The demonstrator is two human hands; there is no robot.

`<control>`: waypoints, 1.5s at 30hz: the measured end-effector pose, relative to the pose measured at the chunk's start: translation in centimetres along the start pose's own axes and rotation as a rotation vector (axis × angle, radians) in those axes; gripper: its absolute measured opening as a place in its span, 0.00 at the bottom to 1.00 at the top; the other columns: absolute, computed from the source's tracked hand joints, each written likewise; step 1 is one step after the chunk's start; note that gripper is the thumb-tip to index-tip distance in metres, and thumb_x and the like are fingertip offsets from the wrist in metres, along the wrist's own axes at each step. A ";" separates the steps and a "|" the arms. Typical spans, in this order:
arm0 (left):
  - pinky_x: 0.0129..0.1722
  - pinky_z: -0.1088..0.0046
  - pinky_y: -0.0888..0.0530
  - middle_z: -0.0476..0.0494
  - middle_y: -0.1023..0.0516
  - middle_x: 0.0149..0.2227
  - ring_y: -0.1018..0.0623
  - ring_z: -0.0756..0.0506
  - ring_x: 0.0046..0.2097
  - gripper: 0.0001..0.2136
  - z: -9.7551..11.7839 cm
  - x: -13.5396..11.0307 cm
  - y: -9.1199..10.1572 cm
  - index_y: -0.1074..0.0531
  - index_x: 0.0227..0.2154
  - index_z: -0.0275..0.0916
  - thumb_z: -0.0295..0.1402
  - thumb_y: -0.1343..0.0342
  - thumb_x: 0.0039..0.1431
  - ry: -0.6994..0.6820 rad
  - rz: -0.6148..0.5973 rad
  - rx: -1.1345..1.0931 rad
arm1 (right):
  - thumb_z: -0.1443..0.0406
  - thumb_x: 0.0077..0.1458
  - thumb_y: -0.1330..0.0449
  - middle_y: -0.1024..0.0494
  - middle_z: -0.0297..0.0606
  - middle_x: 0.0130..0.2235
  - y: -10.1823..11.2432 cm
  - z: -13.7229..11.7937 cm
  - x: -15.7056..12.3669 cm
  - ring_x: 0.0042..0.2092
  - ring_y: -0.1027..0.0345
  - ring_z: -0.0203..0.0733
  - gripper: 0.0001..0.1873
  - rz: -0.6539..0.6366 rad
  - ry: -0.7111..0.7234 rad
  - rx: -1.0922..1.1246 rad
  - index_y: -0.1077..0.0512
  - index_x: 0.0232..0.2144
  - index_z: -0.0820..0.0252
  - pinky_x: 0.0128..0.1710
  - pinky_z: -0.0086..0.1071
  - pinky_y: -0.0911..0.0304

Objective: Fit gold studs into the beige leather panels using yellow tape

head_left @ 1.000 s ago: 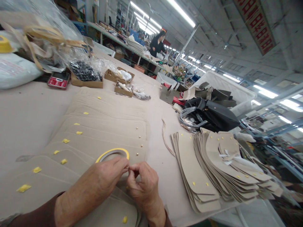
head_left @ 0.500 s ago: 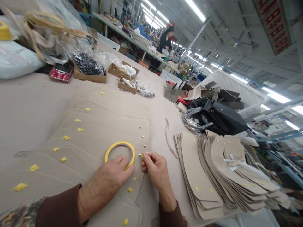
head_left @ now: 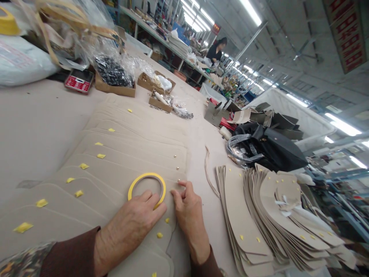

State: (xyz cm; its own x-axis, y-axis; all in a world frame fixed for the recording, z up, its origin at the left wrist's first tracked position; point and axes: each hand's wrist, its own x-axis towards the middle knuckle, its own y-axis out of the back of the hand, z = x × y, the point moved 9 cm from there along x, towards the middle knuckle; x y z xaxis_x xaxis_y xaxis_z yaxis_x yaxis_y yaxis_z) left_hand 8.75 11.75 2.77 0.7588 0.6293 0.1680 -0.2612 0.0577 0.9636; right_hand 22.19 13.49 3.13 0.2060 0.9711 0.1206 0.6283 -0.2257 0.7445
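Note:
Several beige leather panels (head_left: 129, 154) lie overlapped in a row on the table, each with a small yellow tape tab and a brass stud. A yellow tape roll (head_left: 147, 185) lies flat on them. My left hand (head_left: 135, 219) grips the roll's near rim, fingers curled over it. My right hand (head_left: 187, 207) rests flat on the right edge of a panel, its fingers pressed down next to a stud (head_left: 178, 180).
A fanned stack of beige pieces (head_left: 259, 207) lies at the right. Behind it sits a black bag (head_left: 273, 148). Cardboard boxes of hardware (head_left: 115, 82), a red scale (head_left: 79, 80) and plastic bags line the far side. A person (head_left: 216, 50) works at a distant bench.
My hands were pinched together over the roll. They have parted: the left settled on the tape roll, the right moved out and pressed flat on the panel's edge. The view tilted slightly.

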 end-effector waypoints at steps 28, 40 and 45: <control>0.53 0.78 0.23 0.44 0.17 0.51 0.17 0.48 0.51 0.14 -1.8 -2.1 6.4 0.35 0.60 0.40 0.34 0.56 0.77 -0.080 0.535 -0.306 | 0.70 0.63 0.39 0.17 0.38 0.35 3.0 -4.6 -2.6 0.34 0.25 0.38 0.10 -0.037 0.274 0.281 0.19 0.44 0.62 0.35 0.27 0.32; 0.38 0.80 0.23 0.49 0.17 0.39 0.16 0.49 0.39 0.10 -0.5 -2.6 6.0 0.32 0.49 0.43 0.29 0.58 0.74 -0.096 0.467 -0.381 | 0.73 0.63 0.47 0.24 0.35 0.27 2.3 -8.4 -5.7 0.28 0.31 0.39 0.11 0.154 0.657 0.051 0.27 0.33 0.58 0.30 0.29 0.37; 0.31 0.73 0.28 0.51 0.22 0.32 0.20 0.47 0.32 0.12 -0.8 -2.2 5.5 0.29 0.38 0.43 0.25 0.57 0.70 -0.039 0.354 -0.409 | 0.74 0.60 0.47 0.27 0.32 0.25 2.5 -8.4 -6.4 0.26 0.33 0.37 0.11 0.290 0.663 0.014 0.28 0.31 0.58 0.28 0.28 0.39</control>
State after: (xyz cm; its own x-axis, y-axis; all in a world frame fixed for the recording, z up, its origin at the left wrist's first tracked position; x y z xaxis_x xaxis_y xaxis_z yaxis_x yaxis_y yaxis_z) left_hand 5.14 11.28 7.50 0.6018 0.6359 0.4832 -0.7102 0.1494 0.6879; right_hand 16.13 7.34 9.77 -0.1297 0.7136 0.6884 0.6276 -0.4785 0.6142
